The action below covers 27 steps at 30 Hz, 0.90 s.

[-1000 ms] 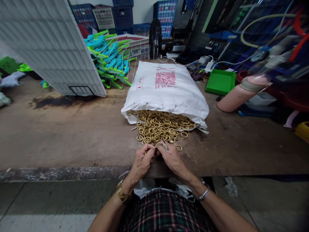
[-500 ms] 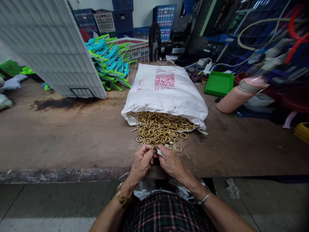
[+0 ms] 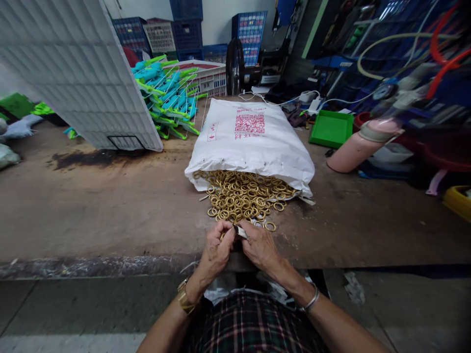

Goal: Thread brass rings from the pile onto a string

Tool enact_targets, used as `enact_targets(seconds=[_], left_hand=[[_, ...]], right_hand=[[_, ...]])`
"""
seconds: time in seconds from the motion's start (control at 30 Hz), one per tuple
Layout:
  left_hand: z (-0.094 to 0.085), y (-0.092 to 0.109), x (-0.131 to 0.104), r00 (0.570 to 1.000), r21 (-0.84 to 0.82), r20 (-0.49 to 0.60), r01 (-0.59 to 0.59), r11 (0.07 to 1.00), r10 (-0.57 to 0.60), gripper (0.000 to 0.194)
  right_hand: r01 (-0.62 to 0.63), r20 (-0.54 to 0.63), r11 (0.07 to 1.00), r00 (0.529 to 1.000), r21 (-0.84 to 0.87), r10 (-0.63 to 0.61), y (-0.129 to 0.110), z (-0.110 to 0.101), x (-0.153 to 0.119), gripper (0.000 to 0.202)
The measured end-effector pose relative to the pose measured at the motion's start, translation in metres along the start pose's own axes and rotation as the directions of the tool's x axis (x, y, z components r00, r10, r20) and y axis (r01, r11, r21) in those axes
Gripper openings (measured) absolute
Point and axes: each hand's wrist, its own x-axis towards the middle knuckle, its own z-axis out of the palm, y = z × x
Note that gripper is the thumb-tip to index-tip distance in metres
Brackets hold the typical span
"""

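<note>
A white sack [image 3: 250, 139] with red print lies on the brown table, its open mouth toward me. Gold rings [image 3: 239, 196] spill from it in a heap. Just in front of the heap, at the table's near edge, my left hand [image 3: 217, 245] is closed with thumb and fingers pinching a gold ring, which shows only partly. My right hand [image 3: 259, 245] is closed beside it around a small black-and-white tool [image 3: 241, 232], whose tip meets the left fingertips. The fingers hide most of the tool.
On the left stand a grey ribbed panel [image 3: 91, 73] and a pile of green and turquoise plastic parts [image 3: 165, 93]. To the right are a green tray [image 3: 331, 128] and a pink bottle [image 3: 353, 149]. A fan [image 3: 234, 66] and crates are at the back.
The tool between my hands shows more of its black tip and its white part has tilted slightly. Both hands remain together in nearly the same place. The view has shifted a little.
</note>
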Motion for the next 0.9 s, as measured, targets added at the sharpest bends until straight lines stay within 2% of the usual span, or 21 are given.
enact_targets(seconds=[0.1,0.27,0.37,0.47,0.57,0.67,0.77,0.9], left_hand=[[0.0,-0.002,0.0,0.999,0.052,0.001,-0.048,0.997,0.048,0.019],[-0.004,-0.01,-0.002,0.99,0.126,0.022,-0.138,0.982,0.136,0.016],[-0.007,-0.011,-0.006,0.989,0.118,0.03,-0.149,0.982,0.147,0.017],[-0.007,-0.001,-0.014,0.993,0.013,0.054,-0.102,0.995,0.101,0.021],[-0.007,0.015,-0.021,0.995,-0.13,0.095,-0.008,0.992,0.02,0.024],[-0.01,0.023,-0.019,0.992,-0.377,0.081,0.119,0.919,-0.095,0.026],[-0.014,0.018,-0.013,0.983,-0.571,0.047,0.172,0.803,-0.177,0.027],[-0.02,0.005,-0.013,0.975,-0.636,0.036,0.191,0.747,-0.219,0.028]], right_hand=[[-0.011,0.017,1.0,1.0,-0.006,0.011,0.0,-0.001,0.0,0.024],[0.017,0.131,1.0,0.991,-0.012,-0.015,-0.002,-0.006,0.001,0.025],[0.036,0.167,0.998,0.986,-0.056,-0.026,-0.004,-0.011,0.002,0.024],[-0.006,0.139,0.994,0.99,-0.112,0.021,0.0,-0.016,0.005,0.023],[-0.093,0.078,0.984,0.991,-0.151,0.105,0.01,-0.019,0.007,0.023],[-0.135,-0.03,0.981,0.991,-0.14,0.132,0.018,-0.018,0.005,0.022],[-0.093,-0.092,0.993,0.992,-0.077,0.085,0.02,-0.011,0.001,0.019],[-0.019,-0.11,0.998,0.994,-0.06,0.013,0.017,0.001,-0.003,0.019]])
